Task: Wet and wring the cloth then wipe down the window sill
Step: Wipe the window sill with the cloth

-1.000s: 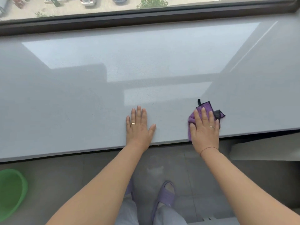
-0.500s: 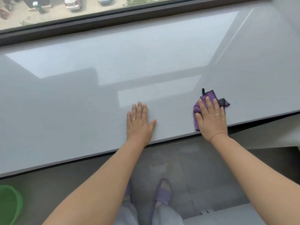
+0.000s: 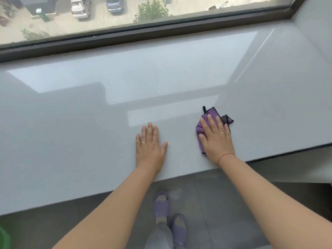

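Observation:
A folded purple cloth (image 3: 212,113) with black edging lies on the wide, glossy grey window sill (image 3: 89,132), near its front edge at the right. My right hand (image 3: 216,139) presses flat on the cloth with straight fingers and covers most of it. My left hand (image 3: 150,148) rests flat on the bare sill to the left of the cloth, fingers straight, holding nothing.
A dark window frame (image 3: 161,31) runs along the back of the sill. A grey side wall (image 3: 314,33) closes the sill at the right. A green basin's edge (image 3: 3,236) shows at the bottom left on the floor. My feet in purple slippers (image 3: 161,205) stand below the sill's front edge.
My right hand has slid the cloth to the right and a little away from the front edge. My left hand has stayed flat on the sill.

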### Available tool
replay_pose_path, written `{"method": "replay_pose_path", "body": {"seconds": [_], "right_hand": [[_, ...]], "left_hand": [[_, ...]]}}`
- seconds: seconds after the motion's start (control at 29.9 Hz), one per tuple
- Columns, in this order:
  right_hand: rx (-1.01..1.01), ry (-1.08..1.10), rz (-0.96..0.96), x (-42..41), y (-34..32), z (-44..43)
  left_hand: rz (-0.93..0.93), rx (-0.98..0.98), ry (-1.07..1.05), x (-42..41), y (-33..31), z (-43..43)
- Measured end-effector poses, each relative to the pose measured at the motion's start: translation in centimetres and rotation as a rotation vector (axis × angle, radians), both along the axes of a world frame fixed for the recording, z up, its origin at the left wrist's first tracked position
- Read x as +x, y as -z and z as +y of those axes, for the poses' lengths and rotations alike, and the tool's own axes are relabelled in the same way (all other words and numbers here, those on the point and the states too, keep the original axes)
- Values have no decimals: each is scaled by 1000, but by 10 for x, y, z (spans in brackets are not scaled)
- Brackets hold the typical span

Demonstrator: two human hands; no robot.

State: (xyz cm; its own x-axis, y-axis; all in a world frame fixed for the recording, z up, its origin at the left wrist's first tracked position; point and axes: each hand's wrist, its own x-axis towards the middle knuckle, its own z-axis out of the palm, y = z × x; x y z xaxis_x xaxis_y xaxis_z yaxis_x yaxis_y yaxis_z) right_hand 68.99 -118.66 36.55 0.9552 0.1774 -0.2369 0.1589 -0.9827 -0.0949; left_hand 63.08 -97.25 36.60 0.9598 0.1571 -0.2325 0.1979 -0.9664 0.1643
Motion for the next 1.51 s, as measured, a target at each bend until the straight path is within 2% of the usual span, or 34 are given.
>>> {"method": "replay_pose_path", "body": {"seconds": [0.07, 0.13, 0.27, 0.37, 0.44, 0.54, 0.64, 0.7, 0.77, 0.87, 0.94, 1.04, 1.17, 1.21, 1.31, 1.41, 1.44, 1.51], "right_hand": [[12, 155, 21, 11, -3, 7], [30, 185, 20, 9, -6, 36], [69, -231, 12, -8, -2, 91], [44, -331, -1, 12, 1, 73], [13, -214, -29, 35, 3, 50], [-13, 101, 22, 77, -3, 29], [-3, 318, 41, 87, -6, 60], [16, 228, 20, 75, -3, 100], [32, -13, 9, 62, 0, 130], [26, -227, 7, 76, 1, 122], [15, -179, -25, 95, 3, 100], [0, 37, 17, 130, 1, 74], [3, 218, 26, 136, -1, 100], [18, 170, 17, 129, 0, 115], [102, -168, 26, 107, 3, 150], [88, -408, 30, 127, 3, 134], [68, -412, 15, 140, 3, 122], [40, -283, 0, 171, 4, 99]], "left_hand": [[-16, -14, -16, 13, 0, 4], [-29, -17, -20, 25, 0, 6], [-50, -31, -24, 47, 2, 5], [-52, -36, -17, 55, 4, 13], [-42, -41, -7, 59, 6, 22], [-26, -45, 26, 67, 5, 33], [-23, -32, 47, 69, 6, 38], [-21, -43, 41, 70, 6, 36], [-21, -45, 24, 72, 4, 33], [-58, -41, 19, 80, -2, 36], [-98, -44, 36, 88, -4, 41], [-125, -27, 64, 106, -3, 45], [-132, -9, 33, 129, -1, 45], [-131, -12, 14, 134, 0, 44], [-121, -22, -49, 145, -1, 43], [-92, -27, -75, 144, 0, 48], [-66, -31, -69, 142, 1, 51], [-24, -27, -47, 139, 4, 54]]}}
